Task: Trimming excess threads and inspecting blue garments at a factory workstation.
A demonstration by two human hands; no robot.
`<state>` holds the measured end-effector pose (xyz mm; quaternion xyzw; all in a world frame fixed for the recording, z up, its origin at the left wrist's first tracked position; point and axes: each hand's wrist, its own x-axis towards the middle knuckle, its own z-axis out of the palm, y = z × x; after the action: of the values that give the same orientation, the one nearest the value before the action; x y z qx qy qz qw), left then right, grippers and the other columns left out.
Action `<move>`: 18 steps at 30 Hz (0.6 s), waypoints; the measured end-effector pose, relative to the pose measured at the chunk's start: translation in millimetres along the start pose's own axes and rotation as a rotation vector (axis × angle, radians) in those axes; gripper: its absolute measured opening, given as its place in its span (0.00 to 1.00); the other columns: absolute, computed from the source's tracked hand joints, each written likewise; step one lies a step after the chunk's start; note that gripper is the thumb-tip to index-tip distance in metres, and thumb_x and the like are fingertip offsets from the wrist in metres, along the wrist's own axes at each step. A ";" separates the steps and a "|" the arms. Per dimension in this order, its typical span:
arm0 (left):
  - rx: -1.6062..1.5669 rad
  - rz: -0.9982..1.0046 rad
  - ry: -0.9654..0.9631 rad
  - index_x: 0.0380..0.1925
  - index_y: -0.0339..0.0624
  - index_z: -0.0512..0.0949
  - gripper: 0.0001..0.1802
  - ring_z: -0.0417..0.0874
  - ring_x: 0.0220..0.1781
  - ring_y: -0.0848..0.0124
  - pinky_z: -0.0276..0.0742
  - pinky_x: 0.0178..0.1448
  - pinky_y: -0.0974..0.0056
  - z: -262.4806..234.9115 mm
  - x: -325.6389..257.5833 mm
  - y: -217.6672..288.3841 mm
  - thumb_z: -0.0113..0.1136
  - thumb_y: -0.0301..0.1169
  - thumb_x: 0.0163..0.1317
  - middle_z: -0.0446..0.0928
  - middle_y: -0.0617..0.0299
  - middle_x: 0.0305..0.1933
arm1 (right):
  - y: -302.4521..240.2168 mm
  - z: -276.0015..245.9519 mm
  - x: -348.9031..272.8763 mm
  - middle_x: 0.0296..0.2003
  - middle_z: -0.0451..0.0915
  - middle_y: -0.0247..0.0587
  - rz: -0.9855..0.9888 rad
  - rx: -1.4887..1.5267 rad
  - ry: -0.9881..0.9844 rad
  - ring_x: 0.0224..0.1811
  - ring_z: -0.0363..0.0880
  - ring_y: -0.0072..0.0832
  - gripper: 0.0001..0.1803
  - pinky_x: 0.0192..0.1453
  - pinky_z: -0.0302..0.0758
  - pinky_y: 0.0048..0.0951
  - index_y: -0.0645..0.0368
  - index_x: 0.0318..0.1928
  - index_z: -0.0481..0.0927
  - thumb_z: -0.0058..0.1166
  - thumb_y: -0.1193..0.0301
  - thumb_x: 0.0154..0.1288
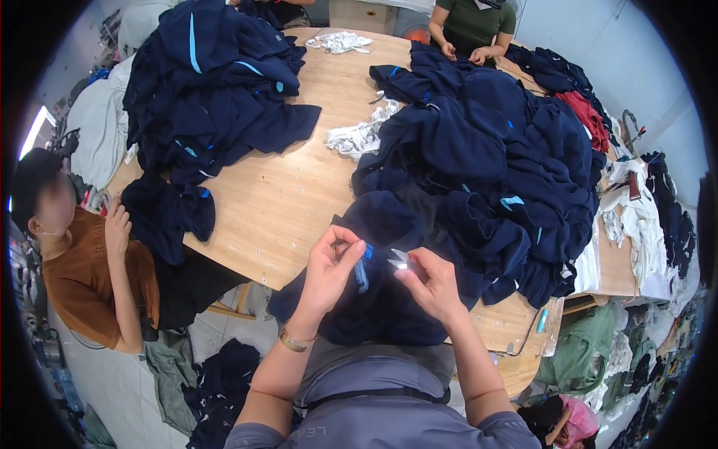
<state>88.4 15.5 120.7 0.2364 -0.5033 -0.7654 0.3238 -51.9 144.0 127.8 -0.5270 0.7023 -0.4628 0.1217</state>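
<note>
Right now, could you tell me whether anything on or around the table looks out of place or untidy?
Yes: several dark garments lie on the floor left of the table, off the navy piles. White scraps are scattered mid-table. The left hand holds a blue strip; the right hand holds small snips.

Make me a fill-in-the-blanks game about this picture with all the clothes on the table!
1. The left hand pinches a navy garment by its light ____ trim.
2. The right hand holds a small ____ tool, probably thread snips.
3. The garments lie in heaps on a ____ table.
4. The left wrist wears a ____-coloured bracelet.

Missing words: blue; metal; wooden; gold
</note>
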 end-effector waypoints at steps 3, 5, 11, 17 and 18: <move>0.023 0.008 -0.013 0.34 0.38 0.70 0.05 0.73 0.33 0.84 0.68 0.39 0.78 0.7 -0.7 1.6 0.56 0.23 0.61 0.75 0.67 0.31 | 3.9 1.5 0.5 0.22 0.74 0.38 -0.088 -0.206 0.018 0.19 0.74 0.33 0.18 0.22 0.68 0.27 0.60 0.28 0.74 0.60 0.57 0.55; 0.044 0.011 -0.017 0.34 0.38 0.70 0.05 0.74 0.32 0.84 0.68 0.38 0.78 1.4 -0.7 2.6 0.56 0.24 0.61 0.75 0.67 0.31 | 4.4 2.4 1.7 0.22 0.74 0.37 -0.111 -0.228 0.016 0.19 0.74 0.33 0.19 0.22 0.67 0.27 0.59 0.27 0.73 0.59 0.56 0.55; 0.105 0.005 -0.066 0.34 0.38 0.70 0.06 0.74 0.32 0.84 0.69 0.37 0.78 5.0 -2.5 8.3 0.57 0.24 0.61 0.76 0.66 0.30 | 0.0 0.7 5.8 0.21 0.73 0.37 -0.167 -0.296 0.000 0.19 0.75 0.33 0.19 0.21 0.67 0.28 0.58 0.26 0.73 0.58 0.54 0.55; 0.141 -0.005 -0.067 0.34 0.37 0.70 0.06 0.74 0.33 0.83 0.69 0.38 0.78 5.6 -3.6 9.8 0.57 0.24 0.60 0.76 0.66 0.30 | 1.7 1.2 7.4 0.20 0.73 0.39 -0.102 -0.199 0.035 0.19 0.74 0.36 0.18 0.22 0.68 0.28 0.60 0.28 0.73 0.58 0.56 0.57; 0.142 -0.005 -0.069 0.34 0.37 0.70 0.06 0.74 0.33 0.83 0.69 0.38 0.78 5.8 -3.5 9.5 0.57 0.24 0.60 0.76 0.66 0.30 | 3.5 2.5 6.6 0.20 0.74 0.40 -0.033 -0.103 0.076 0.19 0.74 0.37 0.18 0.23 0.68 0.27 0.60 0.29 0.73 0.58 0.58 0.57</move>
<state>89.2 19.0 131.8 0.2336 -0.5666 -0.7362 0.2870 -55.2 137.1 125.8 -0.5263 0.7204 -0.4476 0.0602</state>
